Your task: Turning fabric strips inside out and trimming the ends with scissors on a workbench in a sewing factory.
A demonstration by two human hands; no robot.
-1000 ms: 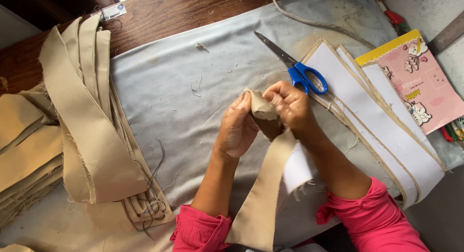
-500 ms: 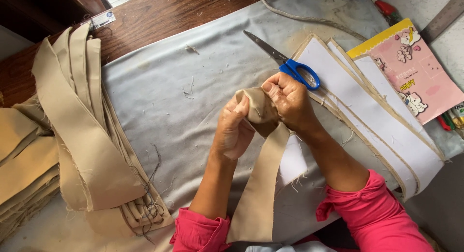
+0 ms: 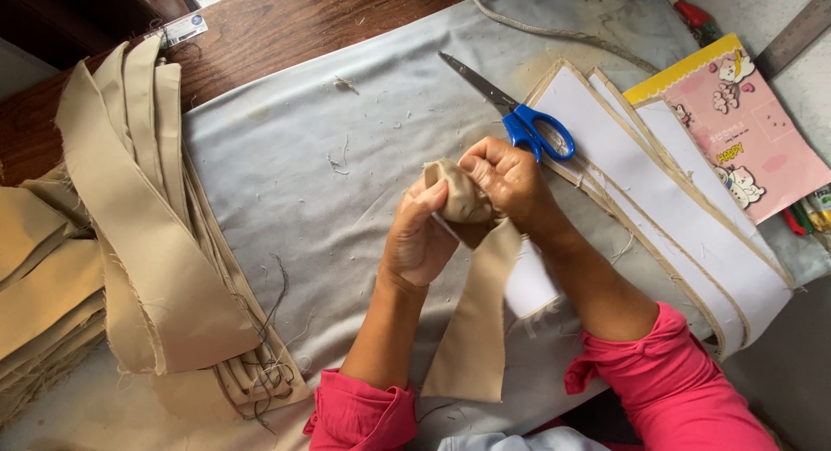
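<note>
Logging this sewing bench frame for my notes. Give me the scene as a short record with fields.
left hand: left hand grips the bunched top end of a long tan fabric strip
right hand: right hand pinches the same bunched end from the other side
strip: hangs down from the hands towards the person
surface: grey cloth-covered table, flecked with loose threads
beyond the hands: blue-handled scissors, lying flat, closed
right side: white tan-edged fabric panels; pink and yellow illustrated booklet
left side: pile of folded tan fabric strips

One scissors (image 3: 519, 113), two hands (image 3: 467, 213)
</note>
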